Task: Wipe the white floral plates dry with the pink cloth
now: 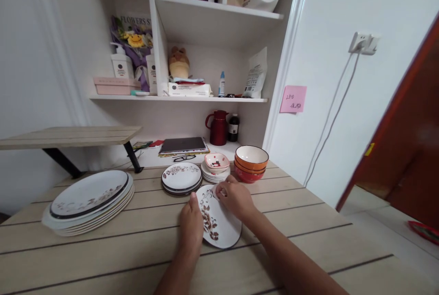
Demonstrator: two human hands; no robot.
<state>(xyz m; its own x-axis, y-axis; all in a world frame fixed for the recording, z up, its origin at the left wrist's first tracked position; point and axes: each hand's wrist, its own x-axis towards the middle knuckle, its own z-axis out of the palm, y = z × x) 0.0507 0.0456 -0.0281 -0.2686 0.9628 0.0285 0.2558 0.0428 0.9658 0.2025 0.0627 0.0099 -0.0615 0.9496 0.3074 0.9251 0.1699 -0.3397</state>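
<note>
A white plate [222, 224] with a brown leaf pattern and dark rim is between my hands over the near middle of the table. My left hand [191, 222] grips its left edge, thumb up along the side and the other fingers hidden. Curled over the upper right part of the plate is my right hand [236, 196], its fingertips partly out of sight. Just beyond lies a short stack of matching small plates [181, 177]. Beside that stack, a square patterned bowl [216, 161] rests on small white dishes [216, 177].
Orange and red bowls [251, 164] are stacked at the back right. Large plates [91, 196] form a pile at the left, near a raised wooden shelf [68, 136]. Behind are glasses [184, 158], a closed laptop [182, 144] and a red jug [218, 128].
</note>
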